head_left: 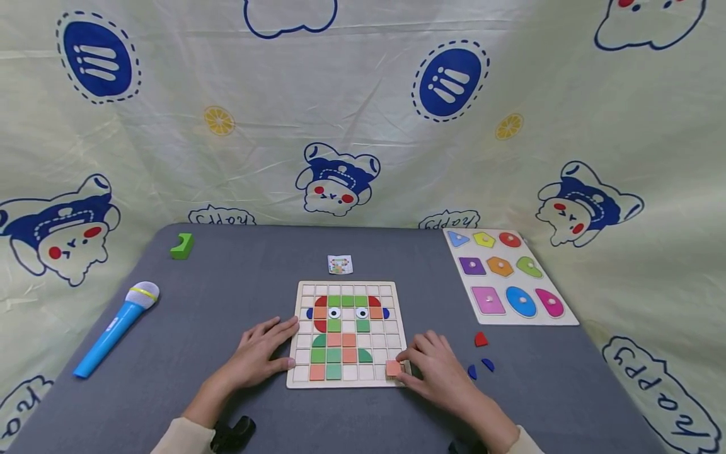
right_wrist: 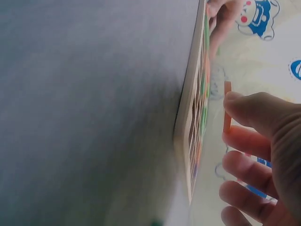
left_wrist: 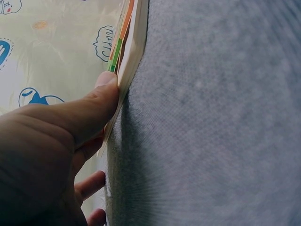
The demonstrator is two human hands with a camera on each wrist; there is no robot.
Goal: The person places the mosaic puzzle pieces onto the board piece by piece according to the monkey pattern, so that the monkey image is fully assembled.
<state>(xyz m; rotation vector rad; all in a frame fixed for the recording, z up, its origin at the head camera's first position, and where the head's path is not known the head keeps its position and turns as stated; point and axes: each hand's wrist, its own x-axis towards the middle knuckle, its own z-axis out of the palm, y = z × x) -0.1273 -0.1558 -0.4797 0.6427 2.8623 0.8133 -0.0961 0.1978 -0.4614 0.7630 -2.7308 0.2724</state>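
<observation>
A pale wooden grid board [head_left: 364, 373] lies on the table, partly filled with red, green, orange and blue pieces and two eye tiles. My right hand [head_left: 433, 369] pinches an orange square tile [head_left: 392, 368] between thumb and index finger. In the right wrist view that tile [right_wrist: 227, 107] is held clear of the board, its thin side showing. On the board's left edge rests my left hand [head_left: 258, 353], fingers extended and thumb touching the rim. The left wrist view shows the thumb against the board's side [left_wrist: 132, 56].
Behind the board lies a small picture card [head_left: 339, 265]. To the right are a red piece [head_left: 481, 339], blue half-circles [head_left: 488, 364] and a shape board [head_left: 479, 318]. A toy microphone [head_left: 116, 331] and a green block [head_left: 182, 246] are on the left.
</observation>
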